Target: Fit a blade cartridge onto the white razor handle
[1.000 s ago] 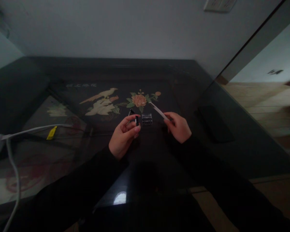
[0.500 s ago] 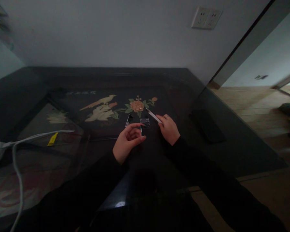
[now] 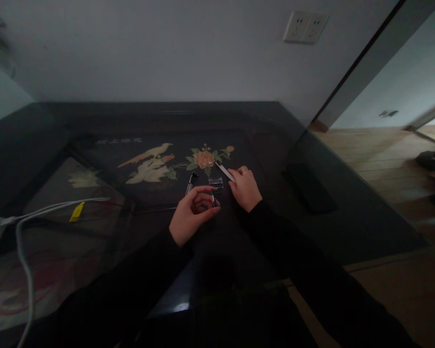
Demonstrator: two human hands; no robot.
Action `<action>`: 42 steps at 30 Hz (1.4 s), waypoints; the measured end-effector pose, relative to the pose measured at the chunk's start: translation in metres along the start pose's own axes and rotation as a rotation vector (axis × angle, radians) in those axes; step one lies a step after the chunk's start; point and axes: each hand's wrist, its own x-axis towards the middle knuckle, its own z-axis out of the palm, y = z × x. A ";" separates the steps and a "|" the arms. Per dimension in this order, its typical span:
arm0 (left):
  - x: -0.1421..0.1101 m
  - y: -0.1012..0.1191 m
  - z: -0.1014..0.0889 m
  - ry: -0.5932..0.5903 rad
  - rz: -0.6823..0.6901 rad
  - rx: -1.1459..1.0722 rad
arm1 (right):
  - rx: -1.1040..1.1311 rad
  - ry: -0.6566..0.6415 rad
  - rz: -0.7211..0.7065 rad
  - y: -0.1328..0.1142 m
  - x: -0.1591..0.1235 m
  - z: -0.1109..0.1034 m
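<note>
Between the thumb and fingertips of my left hand (image 3: 193, 212) is a small dark piece (image 3: 213, 198) with a pale edge; its exact kind is too small to make out. My right hand (image 3: 245, 188) is closed around a slim white stick (image 3: 224, 170) with a dark tip, which points up and left. Just beyond the left fingertips a small clear case (image 3: 216, 184) with dark contents lies on the table. A thin tool with a black head and silvery shaft (image 3: 190, 182) lies behind my left hand, which partly hides it.
A dark glossy tabletop (image 3: 261, 241) with a bird-and-flower picture (image 3: 150, 166) reaches the wall. To the right lies a flat black object (image 3: 310, 187). White cables (image 3: 27, 261) and a yellow tag (image 3: 77, 211) are at the left. A wall socket (image 3: 305, 27) sits above.
My right hand has moved left with the white stick, bringing it closer to the clear case. The left hand has shifted slightly right, turning the dark piece. The camera view has tilted upward.
</note>
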 end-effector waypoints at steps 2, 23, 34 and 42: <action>0.000 0.001 0.000 0.002 0.018 0.044 | 0.055 0.062 -0.049 -0.002 -0.003 -0.008; 0.005 -0.009 0.001 0.182 0.245 0.320 | 0.845 -0.074 -0.035 -0.041 -0.034 -0.025; 0.007 -0.012 -0.001 0.208 0.367 0.581 | 0.925 -0.025 0.029 -0.040 -0.032 -0.019; 0.011 -0.012 -0.003 0.166 0.425 0.750 | 0.905 0.068 0.048 -0.023 -0.020 -0.019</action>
